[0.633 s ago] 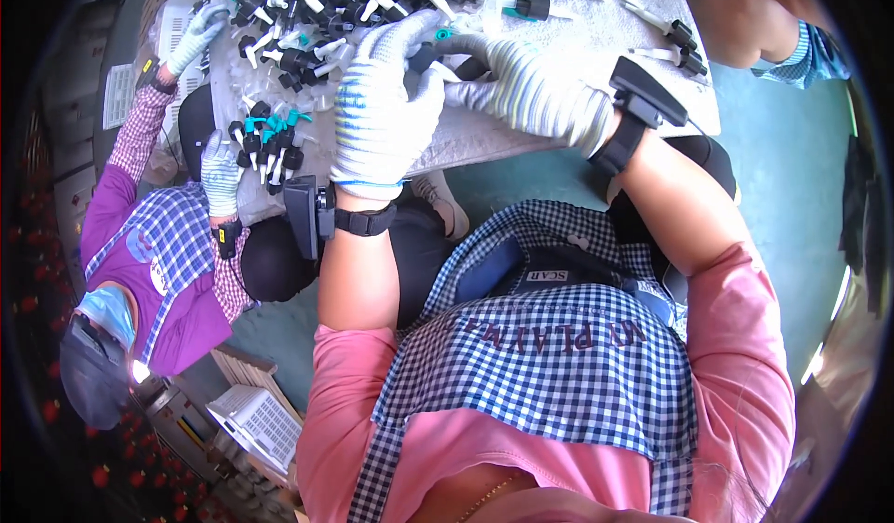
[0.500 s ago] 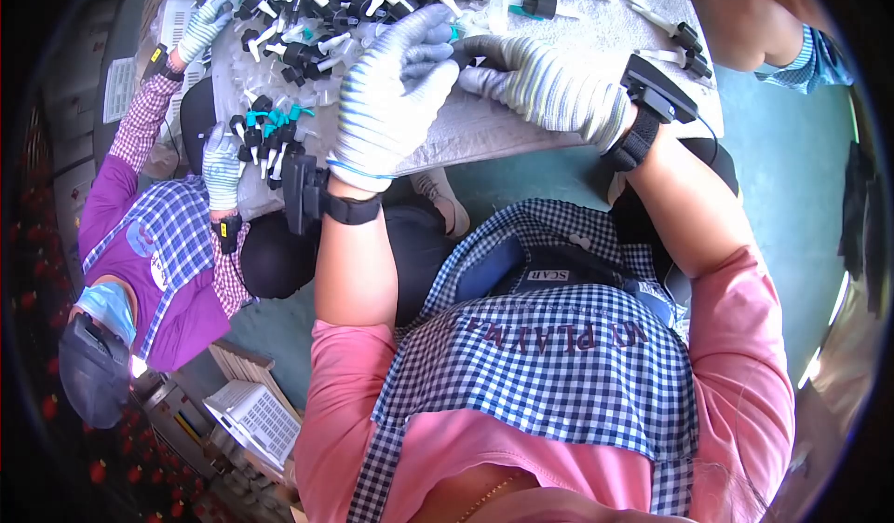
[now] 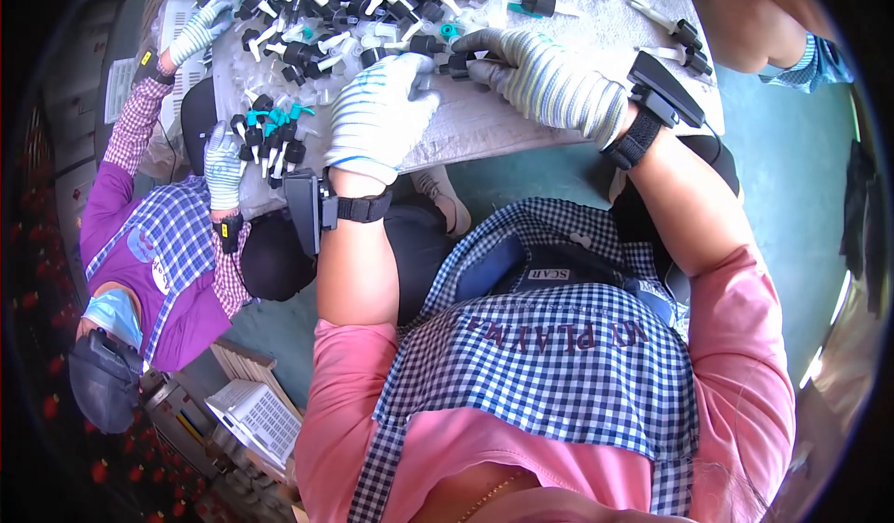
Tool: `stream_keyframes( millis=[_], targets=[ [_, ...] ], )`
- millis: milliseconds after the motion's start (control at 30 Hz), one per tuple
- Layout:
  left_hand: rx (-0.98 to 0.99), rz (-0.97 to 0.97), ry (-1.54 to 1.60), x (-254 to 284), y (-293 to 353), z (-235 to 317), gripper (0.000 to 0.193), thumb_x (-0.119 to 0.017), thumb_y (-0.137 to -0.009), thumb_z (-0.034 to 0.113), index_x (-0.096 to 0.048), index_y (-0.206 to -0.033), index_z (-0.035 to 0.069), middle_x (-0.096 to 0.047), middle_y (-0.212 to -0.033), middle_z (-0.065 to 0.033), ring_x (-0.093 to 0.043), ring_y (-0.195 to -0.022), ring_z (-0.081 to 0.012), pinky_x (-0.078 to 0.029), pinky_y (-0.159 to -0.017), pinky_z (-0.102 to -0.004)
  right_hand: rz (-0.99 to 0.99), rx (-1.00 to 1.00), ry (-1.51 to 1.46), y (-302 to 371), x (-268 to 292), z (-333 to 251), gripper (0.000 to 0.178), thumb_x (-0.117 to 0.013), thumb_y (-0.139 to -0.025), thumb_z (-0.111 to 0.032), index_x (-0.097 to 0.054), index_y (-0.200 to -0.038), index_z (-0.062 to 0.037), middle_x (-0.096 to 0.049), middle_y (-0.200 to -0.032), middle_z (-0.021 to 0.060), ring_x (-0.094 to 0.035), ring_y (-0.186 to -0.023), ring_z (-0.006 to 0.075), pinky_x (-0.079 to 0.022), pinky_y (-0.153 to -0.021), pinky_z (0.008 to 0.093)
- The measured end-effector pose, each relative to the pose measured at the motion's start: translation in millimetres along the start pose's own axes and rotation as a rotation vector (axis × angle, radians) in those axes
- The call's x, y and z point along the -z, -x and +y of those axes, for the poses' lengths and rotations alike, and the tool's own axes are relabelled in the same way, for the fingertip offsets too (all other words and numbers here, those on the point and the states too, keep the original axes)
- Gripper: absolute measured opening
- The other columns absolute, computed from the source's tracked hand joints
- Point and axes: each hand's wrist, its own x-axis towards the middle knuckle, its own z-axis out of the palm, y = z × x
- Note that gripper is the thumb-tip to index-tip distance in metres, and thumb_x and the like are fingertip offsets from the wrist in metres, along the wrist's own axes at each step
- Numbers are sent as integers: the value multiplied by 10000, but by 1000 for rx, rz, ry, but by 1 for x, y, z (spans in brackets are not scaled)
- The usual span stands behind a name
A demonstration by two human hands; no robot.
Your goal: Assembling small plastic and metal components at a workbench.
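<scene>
My right hand, in a striped white glove, is bent over the near part of the table. Its fingers close around a black pump piece, which they partly cover. Just to its left is my left hand, gloved the same way with its fingers curled in; whatever they hold, if anything, is hidden. Beyond both hands spreads a pile of dispenser pumps, with black or teal collars and white stems or tubes. One black pump collar lies just past my left fingertips.
At the left a masked co-worker reaches to the same white-covered table, near a small group of teal and black pumps. Several loose pumps lie at the right. A white plastic basket stands on the floor.
My left hand has drawn back toward me, its raised fingers now curled down, exposing more of the pile. My right hand has shifted slightly. The co-worker's upper hand has moved slightly.
</scene>
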Motion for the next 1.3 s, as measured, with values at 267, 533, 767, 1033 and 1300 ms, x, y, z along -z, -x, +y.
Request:
stream_keyframes(
  millis=[267, 533, 767, 1033, 1300],
  targets=[
    [8, -34, 136, -1, -2, 5, 298, -640, -843, 179, -671, -1121, 77, -719, -995, -130, -698, -912, -295, -543, -806, -385, 88, 56, 55, -2, -5, 17, 277, -589, -998, -132, -629, -1267, -83, -706, -902, 122, -634, -783, 162, -503, -717, 293],
    [2, 33, 14, -12, -2, 12, 322, -690, -829, 142, -671, -1130, 31, -722, -993, -114, -709, -889, -242, -548, -808, -354, 86, 76, 74, 2, -4, 17, 276, -593, -987, -125, -629, -1257, -81, -709, -934, 160, -676, -817, 235, -528, -743, 330],
    [-61, 30, -21, -13, -6, 10, 317, -697, -823, 173, -668, -1109, 40, -712, -976, -126, -701, -886, -262, -543, -797, -372, 136, 109, 188, 3, 0, 17, 275, -601, -972, -120, -634, -1242, -78, -704, -950, 183, -695, -843, 291, -541, -752, 362],
    [-5, 31, -64, -16, -6, 21, 381, -705, -809, 308, -657, -1108, 77, -688, -994, -157, -679, -913, -334, -539, -789, -428, 189, 179, 307, 2, -1, 24, 277, -617, -951, -126, -645, -1221, -73, -705, -969, 194, -695, -872, 334, -546, -765, 390],
    [19, 23, 163, -9, -9, 15, 263, -685, -816, 174, -674, -1060, 78, -701, -943, -122, -690, -853, -283, -539, -758, -393, 205, 153, 107, -6, 0, 37, 238, -629, -941, -148, -673, -1169, -95, -697, -833, 154, -690, -761, 285, -538, -682, 376]
  ],
)
